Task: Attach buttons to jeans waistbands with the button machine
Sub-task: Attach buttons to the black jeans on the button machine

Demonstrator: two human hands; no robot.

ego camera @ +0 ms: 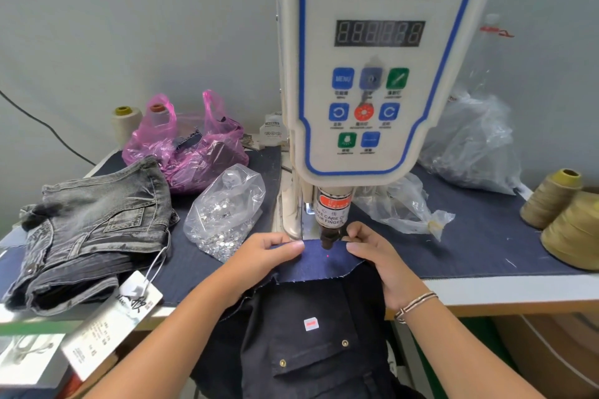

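the step in hand looks like positioning: the left hand (269, 251) and right hand (372, 249) each pinch the blue denim waistband (321, 261), stretched flat between them under the button machine (372, 74) punch (330, 236). next likely calls for aligning the red dot between the thumbs, fingers clear.

Between my hands the denim strip (319, 261) is dark blue with a tiny red dot. Left of my left hand (265, 251) lie faded grey jeans (94, 230), silvery buttons (223, 223) in clear plastic, and a pink bag (184, 146). Olive-tan thread cones (564, 220) stand beyond my right hand (376, 253).
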